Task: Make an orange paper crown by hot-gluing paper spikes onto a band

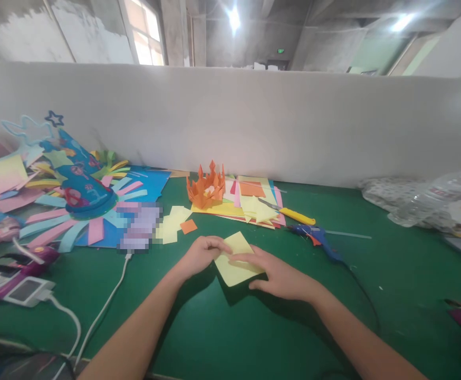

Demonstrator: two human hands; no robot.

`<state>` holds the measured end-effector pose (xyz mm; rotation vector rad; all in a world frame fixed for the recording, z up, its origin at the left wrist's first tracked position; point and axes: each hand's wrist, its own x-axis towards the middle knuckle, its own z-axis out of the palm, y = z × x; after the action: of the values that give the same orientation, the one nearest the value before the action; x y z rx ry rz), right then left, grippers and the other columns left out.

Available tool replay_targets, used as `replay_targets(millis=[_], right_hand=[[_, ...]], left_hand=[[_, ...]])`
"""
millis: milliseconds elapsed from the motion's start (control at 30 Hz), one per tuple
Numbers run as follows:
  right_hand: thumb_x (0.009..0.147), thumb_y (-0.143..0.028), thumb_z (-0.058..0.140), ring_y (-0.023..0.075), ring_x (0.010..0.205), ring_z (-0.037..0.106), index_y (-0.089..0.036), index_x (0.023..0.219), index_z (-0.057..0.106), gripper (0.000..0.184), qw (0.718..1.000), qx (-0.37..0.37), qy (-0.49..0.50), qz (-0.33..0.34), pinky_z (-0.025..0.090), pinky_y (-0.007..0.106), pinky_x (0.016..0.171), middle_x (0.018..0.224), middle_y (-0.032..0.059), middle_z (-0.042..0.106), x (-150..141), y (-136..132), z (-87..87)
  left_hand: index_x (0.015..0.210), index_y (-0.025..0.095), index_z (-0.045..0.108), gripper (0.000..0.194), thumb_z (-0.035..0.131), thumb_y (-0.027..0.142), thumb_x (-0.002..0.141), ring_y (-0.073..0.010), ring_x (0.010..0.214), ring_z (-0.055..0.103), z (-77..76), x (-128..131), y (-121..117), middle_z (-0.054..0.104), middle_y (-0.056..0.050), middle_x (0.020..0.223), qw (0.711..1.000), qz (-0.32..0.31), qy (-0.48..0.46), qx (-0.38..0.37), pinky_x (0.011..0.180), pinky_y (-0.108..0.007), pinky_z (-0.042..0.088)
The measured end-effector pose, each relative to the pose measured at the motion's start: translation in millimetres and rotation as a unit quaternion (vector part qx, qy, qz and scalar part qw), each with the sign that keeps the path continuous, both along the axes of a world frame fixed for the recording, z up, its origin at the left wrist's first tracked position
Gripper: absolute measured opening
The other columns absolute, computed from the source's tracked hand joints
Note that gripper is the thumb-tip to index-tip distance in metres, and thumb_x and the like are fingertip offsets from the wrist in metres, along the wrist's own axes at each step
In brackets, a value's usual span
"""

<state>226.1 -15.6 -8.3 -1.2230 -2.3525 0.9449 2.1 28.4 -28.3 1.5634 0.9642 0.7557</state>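
A square of pale yellow paper point(236, 269) is held a little above the green table, tilted so that one corner points towards me. My left hand point(203, 256) pinches its left edge between thumb and fingers. On the right side, my right hand point(280, 272) has its index finger stretched across the top face and its thumb near the lower right edge; whether that thumb touches the paper I cannot tell. Beyond the hands stands an orange folded-paper crown point(205, 190). Loose yellow paper pieces point(175, 219) and a small orange square point(188, 226) lie to the left.
A yellow-handled craft knife point(297, 216) rests by stacked coloured paper point(250, 187). A blue glue gun point(321, 240) with its cord lies right. A blue party hat point(84, 184), a power strip point(12, 279) and cables are left. A plastic bottle point(438, 192) lies far right.
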Motion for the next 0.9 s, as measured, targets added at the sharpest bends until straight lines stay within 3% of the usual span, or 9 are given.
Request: replay_targets(millis=[67, 167, 400, 500, 600, 667, 733, 800, 900], right_hand=[[0.074, -0.011, 0.056, 0.0273, 0.119, 0.044, -0.037, 0.117, 0.058, 0.050, 1.000, -0.002, 0.011, -0.001, 0.040, 0.041, 0.094, 0.116, 0.0006, 0.060, 0, 2, -6.1], [0.073, -0.006, 0.050, 0.0219, 0.103, 0.056, -0.030, 0.104, 0.065, 0.042, 0.998, -0.004, 0.060, -0.016, 0.041, 0.037, 0.092, 0.107, 0.0010, 0.065, -3, 7, -14.3], [0.065, 0.001, 0.044, 0.0163, 0.088, 0.059, -0.023, 0.092, 0.064, 0.042, 0.993, -0.020, 0.116, -0.029, 0.045, 0.027, 0.079, 0.098, 0.0003, 0.065, -8, 4, -20.3], [0.071, -0.006, 0.052, 0.0171, 0.087, 0.060, -0.022, 0.089, 0.067, 0.028, 0.993, -0.022, 0.117, -0.015, 0.044, 0.028, 0.081, 0.094, 0.0014, 0.066, -9, 4, -21.4], [0.072, -0.013, 0.061, 0.0184, 0.088, 0.060, -0.022, 0.090, 0.068, 0.021, 0.993, -0.032, 0.117, 0.006, 0.044, 0.030, 0.082, 0.095, 0.0028, 0.066, -8, 7, -23.3], [0.071, -0.012, 0.061, 0.0183, 0.088, 0.060, -0.022, 0.089, 0.069, 0.022, 0.993, -0.044, 0.114, 0.008, 0.045, 0.030, 0.082, 0.095, 0.0030, 0.066, -7, 9, -24.6], [0.071, -0.011, 0.060, 0.0181, 0.087, 0.061, -0.021, 0.088, 0.069, 0.021, 0.992, -0.056, 0.111, 0.000, 0.045, 0.029, 0.081, 0.095, 0.0028, 0.067, -6, 10, -25.2], [0.074, -0.015, 0.060, 0.0185, 0.089, 0.061, -0.021, 0.089, 0.068, 0.018, 0.992, -0.062, 0.113, -0.005, 0.044, 0.029, 0.083, 0.096, 0.0030, 0.067, -6, 9, -25.0], [0.078, -0.024, 0.059, 0.0195, 0.095, 0.059, -0.022, 0.095, 0.066, 0.018, 0.991, -0.055, 0.125, 0.001, 0.043, 0.031, 0.087, 0.102, 0.0034, 0.066, -6, 9, -23.9]], left_hand=[[0.084, 0.018, 0.071, 0.022, 0.052, 0.020, 0.073, -0.0134, 0.066, 0.054, 0.2, 0, -1, 0.065, -0.003, 0.082, 1.000, -0.003, 0.012, -0.016, 0.057, -0.022, 0.039], [0.093, 0.018, 0.067, 0.025, 0.057, 0.025, 0.071, -0.0104, 0.056, 0.048, 0.1, 1, -3, 0.062, -0.002, 0.074, 0.999, -0.006, 0.041, -0.021, 0.050, -0.020, 0.034], [0.075, 0.018, 0.068, 0.024, 0.060, 0.040, 0.072, -0.0138, 0.063, 0.053, 0.2, 4, -3, 0.063, -0.001, 0.070, 0.995, 0.027, 0.091, 0.036, 0.057, -0.022, 0.037], [0.053, 0.017, 0.063, 0.048, 0.043, 0.049, 0.082, -0.0165, 0.068, 0.057, 0.5, 5, 0, 0.065, -0.005, 0.070, 0.991, 0.087, 0.087, 0.052, 0.067, -0.026, 0.041], [0.042, 0.017, 0.052, 0.058, 0.033, 0.047, 0.088, -0.0171, 0.077, 0.058, 5.4, 3, 2, 0.066, -0.007, 0.082, 0.971, 0.205, 0.035, 0.119, 0.076, -0.028, 0.043], [0.050, 0.016, 0.056, 0.054, 0.031, 0.042, 0.090, -0.0164, 0.083, 0.057, 11.7, -2, 3, 0.062, -0.008, 0.097, 0.930, 0.298, -0.012, 0.214, 0.079, -0.029, 0.043], [0.070, 0.016, 0.066, 0.044, 0.033, 0.037, 0.091, -0.0164, 0.092, 0.054, 18.4, -10, 4, 0.055, -0.008, 0.108, 0.855, 0.400, -0.040, 0.328, 0.084, -0.030, 0.042], [0.103, 0.019, 0.062, 0.026, 0.047, 0.032, 0.086, -0.0176, 0.105, 0.048, 23.0, -19, 6, 0.045, -0.009, 0.121, 0.775, 0.486, -0.038, 0.401, 0.091, -0.031, 0.038], [0.132, 0.023, 0.035, 0.063, 0.063, 0.025, 0.076, -0.0183, 0.106, 0.046, 23.5, -27, 9, 0.032, -0.012, 0.131, 0.712, 0.533, -0.034, 0.456, 0.091, -0.033, 0.039]])
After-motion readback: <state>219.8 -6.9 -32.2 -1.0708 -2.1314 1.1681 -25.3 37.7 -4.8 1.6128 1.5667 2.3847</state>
